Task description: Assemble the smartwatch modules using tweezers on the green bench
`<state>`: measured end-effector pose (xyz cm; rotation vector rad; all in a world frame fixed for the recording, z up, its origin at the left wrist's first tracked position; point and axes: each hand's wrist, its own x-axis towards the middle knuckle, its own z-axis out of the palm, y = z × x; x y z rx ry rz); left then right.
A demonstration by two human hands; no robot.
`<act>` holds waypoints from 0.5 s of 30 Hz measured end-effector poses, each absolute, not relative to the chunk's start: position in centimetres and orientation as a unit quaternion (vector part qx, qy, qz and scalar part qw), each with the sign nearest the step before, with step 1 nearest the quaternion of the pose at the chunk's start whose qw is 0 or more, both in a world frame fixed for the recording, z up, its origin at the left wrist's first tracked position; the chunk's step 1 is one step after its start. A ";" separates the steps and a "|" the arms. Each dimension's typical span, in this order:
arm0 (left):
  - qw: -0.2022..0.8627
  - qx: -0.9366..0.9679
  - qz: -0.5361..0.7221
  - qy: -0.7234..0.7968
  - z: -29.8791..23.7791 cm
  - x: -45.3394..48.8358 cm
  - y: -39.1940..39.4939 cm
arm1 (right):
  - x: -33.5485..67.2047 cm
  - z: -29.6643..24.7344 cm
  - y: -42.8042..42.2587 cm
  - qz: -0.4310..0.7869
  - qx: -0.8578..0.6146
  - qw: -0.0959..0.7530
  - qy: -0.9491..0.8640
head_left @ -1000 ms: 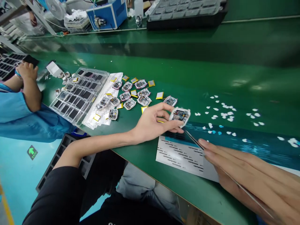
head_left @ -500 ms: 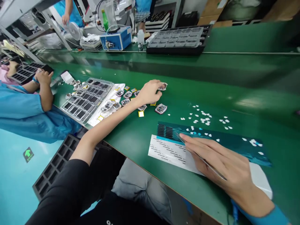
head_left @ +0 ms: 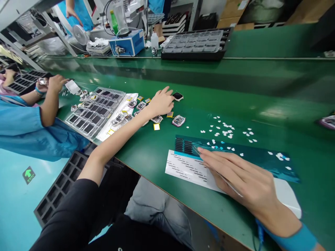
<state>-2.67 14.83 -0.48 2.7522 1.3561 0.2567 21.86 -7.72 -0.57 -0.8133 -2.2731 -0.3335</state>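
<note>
My left hand lies flat on the green bench with its fingers spread, holding nothing. Its fingertips reach a small watch module lying dark face up. Another module sits close by, and more modules with small yellow squares are scattered under and left of the hand. My right hand holds thin metal tweezers and rests on a white label sheet beside a dark blue backing sheet.
A clear tray of dark screens lies at the left. White peeled bits dot the bench. A co-worker in a blue sleeve works at the far left. A blue box and a grey tray stand at the back.
My left hand carried a module away from the label sheet, set it down face up on the bench further back, and opened. My right hand stayed on the sheet with the tweezers.
</note>
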 end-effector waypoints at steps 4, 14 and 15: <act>0.113 0.932 0.059 0.338 0.1 -3.2 14.0 | 21.8 -0.4 -7.6 -0.141 -0.320 0.348 -0.870; 0.240 0.908 0.124 0.319 1.4 -3.5 8.9 | 22.2 -1.1 -7.8 -0.118 -0.350 0.389 -0.844; 0.276 0.890 0.154 0.329 1.6 -2.9 7.9 | 22.3 -1.4 -7.9 -0.105 -0.367 0.390 -0.838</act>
